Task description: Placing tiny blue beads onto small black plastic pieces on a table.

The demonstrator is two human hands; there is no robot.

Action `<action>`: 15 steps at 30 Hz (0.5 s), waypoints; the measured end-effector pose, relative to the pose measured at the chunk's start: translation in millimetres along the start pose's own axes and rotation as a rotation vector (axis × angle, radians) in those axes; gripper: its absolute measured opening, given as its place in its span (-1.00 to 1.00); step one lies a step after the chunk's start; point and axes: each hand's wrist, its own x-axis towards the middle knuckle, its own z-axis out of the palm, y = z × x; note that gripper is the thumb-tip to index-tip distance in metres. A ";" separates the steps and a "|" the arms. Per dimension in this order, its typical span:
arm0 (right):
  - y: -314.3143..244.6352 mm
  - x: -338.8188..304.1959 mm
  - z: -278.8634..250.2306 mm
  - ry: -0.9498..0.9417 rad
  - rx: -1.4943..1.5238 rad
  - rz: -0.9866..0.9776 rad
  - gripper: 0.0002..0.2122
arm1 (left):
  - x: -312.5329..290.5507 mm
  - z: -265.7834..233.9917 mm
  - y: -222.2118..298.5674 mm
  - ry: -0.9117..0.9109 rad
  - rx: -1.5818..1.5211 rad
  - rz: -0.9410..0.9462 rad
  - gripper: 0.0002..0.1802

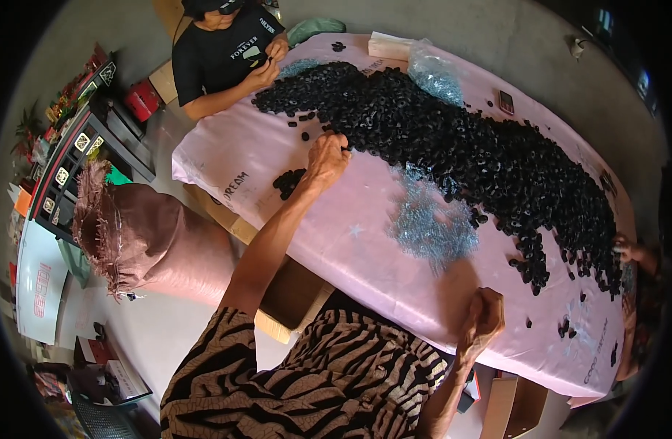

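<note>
A long heap of small black ring-like parts runs across the pink-covered table. At the heap's near left edge is my left hand, its fingers pinched at a small black part. My right hand is held closed above the table's near edge; what its fingers hold, if anything, is hidden. Between my hands and the heap lies a loose pile of small shiny bluish pieces. A small cluster of black parts sits to the left of my left forearm.
Across the table at the far left, a person in a black shirt handles something small. Another person's hand reaches in at the right edge. A clear bag of bluish pieces, a white box and a phone-like device lie behind the heap. A full reddish sack stands at left.
</note>
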 end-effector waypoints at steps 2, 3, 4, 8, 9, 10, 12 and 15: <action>3.9 1.1 0.0 -0.005 -0.047 -0.047 -0.91 | -0.5 3.9 -5.2 0.018 -0.013 0.036 -0.86; 5.7 2.4 -0.9 -0.015 -0.089 -0.097 -0.91 | 1.1 5.8 -12.8 0.054 0.010 0.082 -0.88; 2.6 1.9 -0.5 -0.004 -0.108 -0.056 -0.90 | 2.4 4.9 -10.9 0.028 0.012 0.088 -0.85; 1.3 3.1 1.3 -0.012 -0.099 -0.091 -0.87 | -1.5 -11.8 -12.4 -0.126 -0.009 0.055 -0.84; 4.7 1.8 2.2 -0.006 -0.078 -0.079 -0.87 | -5.6 -12.5 -15.9 -0.095 -0.024 0.090 -0.84; 5.2 2.5 3.8 -0.031 -0.049 -0.074 -0.88 | -15.6 -21.3 -21.6 -0.050 -0.025 0.109 -0.84; -0.2 3.4 2.9 -0.019 -0.072 -0.045 -0.89 | -21.0 -15.1 -7.1 -0.093 -0.068 0.063 -0.84; -6.3 2.8 2.4 -0.011 -0.088 -0.068 -0.90 | -35.4 -14.9 -3.5 -0.094 -0.149 0.022 -0.84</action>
